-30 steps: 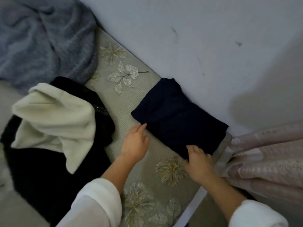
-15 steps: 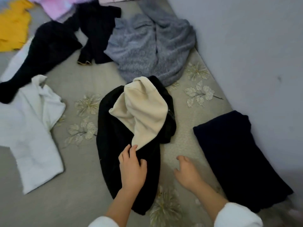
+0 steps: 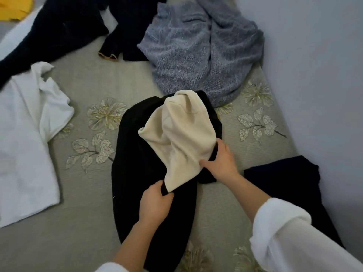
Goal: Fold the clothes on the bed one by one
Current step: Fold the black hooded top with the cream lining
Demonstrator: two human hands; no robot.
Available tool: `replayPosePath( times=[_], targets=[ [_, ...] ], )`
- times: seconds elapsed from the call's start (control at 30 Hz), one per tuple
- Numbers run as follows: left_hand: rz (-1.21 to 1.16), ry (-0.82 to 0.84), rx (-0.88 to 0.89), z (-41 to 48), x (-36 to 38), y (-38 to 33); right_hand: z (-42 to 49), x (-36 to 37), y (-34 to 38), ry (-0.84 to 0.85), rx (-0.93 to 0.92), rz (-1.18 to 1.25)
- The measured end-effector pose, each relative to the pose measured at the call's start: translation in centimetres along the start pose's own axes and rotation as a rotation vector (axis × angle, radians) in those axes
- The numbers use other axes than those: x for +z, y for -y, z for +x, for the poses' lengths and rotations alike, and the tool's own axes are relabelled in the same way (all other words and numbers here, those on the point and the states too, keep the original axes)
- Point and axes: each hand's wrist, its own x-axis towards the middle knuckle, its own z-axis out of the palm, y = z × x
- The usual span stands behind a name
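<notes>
Two bare hands closed on one garment, from the head camera. Centred on the grey flower-embroidered bed sheet (image 3: 78, 222): a long black garment (image 3: 141, 154), long axis running from 6 o'clock up to 12, with its cream fleece lining (image 3: 182, 134) turned out as a bunched flap over the upper half. Lower tip of that flap, black hem included, pinched narrowly by the left hand (image 3: 155, 205), thumb on top and fingers curled beneath. Right edge of the flap, at about 3 o'clock of the garment, gripped by the right hand (image 3: 222, 163), fingers wrapped over the cloth. From both grips, flap lying toward 12 o'clock; from the left grip, black length trailing back toward 6, under the forearm. Probably the start of this piece: lining to be pushed back in or spread flat along that 6-to-12 axis before any fold, left hand nearer the long lower part, right nearer the crumpled top. Around it: a folded navy garment (image 3: 284, 183) at 4 o'clock beside the pale wall (image 3: 314, 75); a grey-blue knitted sweater (image 3: 196, 55) at 1 o'clock, hem just beside the black top; a crumpled white shirt (image 3: 23, 144) at 9; dark navy clothes (image 3: 59, 30) at 11; a scrap of yellow cloth (image 3: 13, 6) in the far 11 o'clock corner.
</notes>
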Motion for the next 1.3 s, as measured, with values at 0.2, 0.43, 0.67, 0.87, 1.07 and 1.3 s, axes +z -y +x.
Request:
replayPosePath(
  times=[0.2,0.43,0.67,0.87,1.07,1.3],
  targets=[
    [-0.303,0.093,0.055,-2.7,-4.0,-0.4,1.3,-0.5,3.2,0.141,0.094,0.248],
    [-0.334,0.115,0.021,-7.3,-7.8,-0.3,-5.7,0.3,5.9,0.429,0.083,0.479],
    [-0.473,-0.135,0.149,-16.9,-15.1,-3.3,-13.6,-3.8,5.1,0.463,0.022,0.549],
    [-0.336,-0.304,0.284,-26.2,-22.4,-6.0,-20.8,-7.4,7.1,0.383,-0.139,0.5],
    [-0.335,-0.344,0.347,-33.1,-28.9,-7.3,-26.5,-7.1,9.9,0.222,-0.427,0.22],
    [-0.338,-0.335,0.367,-36.1,-36.0,-2.8,-30.3,-5.9,17.1,0.091,-0.489,0.249]
  ],
)
